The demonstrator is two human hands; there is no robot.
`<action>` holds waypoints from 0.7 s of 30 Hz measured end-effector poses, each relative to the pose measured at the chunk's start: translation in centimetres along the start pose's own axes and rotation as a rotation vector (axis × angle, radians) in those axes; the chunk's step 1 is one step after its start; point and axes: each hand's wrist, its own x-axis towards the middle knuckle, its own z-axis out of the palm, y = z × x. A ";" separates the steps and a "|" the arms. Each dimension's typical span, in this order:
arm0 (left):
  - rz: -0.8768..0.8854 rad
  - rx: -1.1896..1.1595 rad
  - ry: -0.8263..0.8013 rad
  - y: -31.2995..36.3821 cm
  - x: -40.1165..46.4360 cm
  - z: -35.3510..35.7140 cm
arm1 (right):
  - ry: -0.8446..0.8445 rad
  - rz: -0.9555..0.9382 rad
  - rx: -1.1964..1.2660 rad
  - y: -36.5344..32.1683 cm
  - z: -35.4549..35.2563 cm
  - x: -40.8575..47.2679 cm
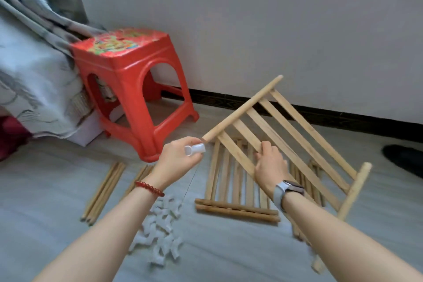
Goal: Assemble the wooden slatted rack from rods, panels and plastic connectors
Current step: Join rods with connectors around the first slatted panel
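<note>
A slatted panel point(288, 130) is held tilted off the floor, the right hand point(271, 162) curled round one slat, presumably to present its rod end. A white connector point(195, 149), pinched in the left hand point(180, 158), is aligned just beside that end.

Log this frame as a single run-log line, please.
left hand: pinches white connector at rod end | right hand: grips slatted panel, raised | spare connectors: floor
</note>
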 end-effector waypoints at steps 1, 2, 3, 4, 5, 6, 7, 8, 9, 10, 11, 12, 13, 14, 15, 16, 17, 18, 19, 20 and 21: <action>0.018 -0.025 0.032 1.3 -0.8 -0.8 | 0.012 0.010 0.016 -0.6 -0.9 -0.6; 0.026 -0.031 0.070 2.4 -1.6 -1.5 | 0.021 0.013 0.032 -1.3 -1.6 -1.3; 0.018 -0.026 0.111 3.3 -2.3 -1.9 | 0.022 0.016 0.045 -1.8 -2.2 -1.9; -0.012 -0.032 0.148 4.0 -2.8 -2.1 | 0.025 0.015 0.062 -2.2 -2.7 -2.4; -0.055 -0.064 0.182 4.7 -3.6 -2.5 | 0.032 0.007 0.081 -2.7 -3.3 -3.2; -0.099 -0.121 0.203 5.3 -4.3 -2.7 | 0.036 -0.002 0.096 -3.2 -3.7 -4.0; -0.128 -0.187 0.215 5.6 -4.9 -2.7 | 0.043 -0.008 0.105 -3.5 -3.9 -4.5; -0.136 -0.226 0.224 5.9 -5.5 -2.5 | 0.050 -0.012 0.108 -3.6 -4.1 -5.1; -0.131 -0.228 0.228 6.0 -6.0 -2.5 | 0.054 -0.015 0.103 -3.6 -4.3 -5.7; -0.125 -0.221 0.224 6.1 -6.5 -2.3 | 0.050 -0.015 0.092 -3.5 -4.4 -6.1; -0.122 -0.226 0.219 6.0 -6.8 -2.2 | 0.041 -0.013 0.084 -3.3 -4.4 -6.3; -0.128 -0.244 0.212 6.0 -7.0 -2.1 | 0.028 -0.011 0.079 -3.1 -4.4 -6.6; -0.136 -0.268 0.206 6.0 -7.3 -2.1 | 0.016 -0.008 0.079 -2.9 -4.4 -6.9; -0.146 -0.289 0.203 5.9 -7.3 -2.1 | 0.007 -0.005 0.079 -2.7 -4.3 -7.1; -0.153 -0.307 0.206 5.9 -7.3 -2.2 | -0.002 -0.003 0.075 -2.6 -4.3 -7.2; -0.159 -0.318 0.207 5.8 -7.3 -2.2 | -0.014 -0.002 0.067 -2.5 -4.2 -7.3; -0.163 -0.318 0.201 5.7 -7.2 -2.1 | -0.031 0.001 0.059 -2.3 -4.2 -7.3; -0.167 -0.305 0.190 5.6 -7.3 -2.0 | -0.048 0.001 0.050 -2.1 -4.2 -7.3; -0.171 -0.283 0.178 5.5 -7.3 -1.9 | -0.065 -0.002 0.035 -2.0 -4.3 -7.2; -0.173 -0.263 0.169 5.4 -7.4 -1.7 | -0.076 -0.008 0.015 -1.9 -4.4 -7.1; -0.170 -0.252 0.166 5.3 -7.6 -1.6 | -0.080 -0.017 -0.006 -1.8 -4.6 -6.9</action>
